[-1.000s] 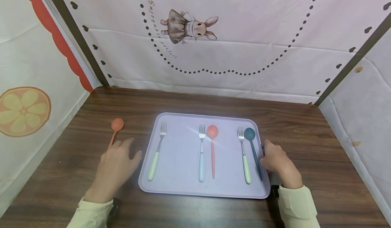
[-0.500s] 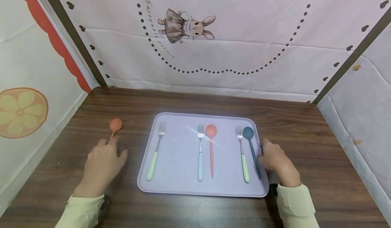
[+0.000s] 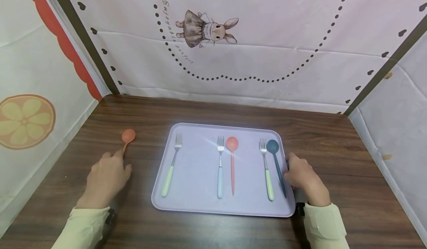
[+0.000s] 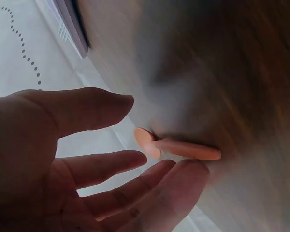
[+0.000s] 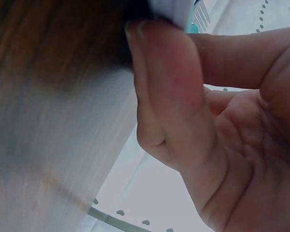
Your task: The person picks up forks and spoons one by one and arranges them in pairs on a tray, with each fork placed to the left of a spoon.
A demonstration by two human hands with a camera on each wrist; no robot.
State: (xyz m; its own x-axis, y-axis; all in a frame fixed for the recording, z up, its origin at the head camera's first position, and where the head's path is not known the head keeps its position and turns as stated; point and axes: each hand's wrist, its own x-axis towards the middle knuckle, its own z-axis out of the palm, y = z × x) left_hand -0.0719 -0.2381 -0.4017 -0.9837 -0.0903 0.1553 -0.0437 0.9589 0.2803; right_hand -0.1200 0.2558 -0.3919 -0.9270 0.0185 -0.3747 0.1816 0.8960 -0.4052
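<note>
An orange spoon (image 3: 128, 135) lies on the table to the left of the lilac tray (image 3: 197, 171). My left hand (image 3: 106, 178) is over the spoon's handle. In the left wrist view its thumb stands apart from the fingers, and the spoon (image 4: 183, 149) lies by the fingertips, not gripped. My right hand (image 3: 304, 176) grips the tray's right edge; the right wrist view has thumb and curled fingers meeting at the tray rim (image 5: 176, 10). On the tray lie a green-handled fork (image 3: 168, 178), a blue-handled fork (image 3: 219, 180), a pink spoon (image 3: 232, 143), another green-handled fork (image 3: 268, 184) and a dark teal spoon (image 3: 272, 146).
The dark wood table (image 3: 213, 230) bears the tray and the loose spoon. A white printed cloth (image 3: 277, 26) hangs behind its far edge, and cloth walls (image 3: 26, 63) stand at the left and right.
My left hand has moved left, away from the tray, to the handle of the orange spoon. My right hand stays at the tray's edge, and the tray has not moved.
</note>
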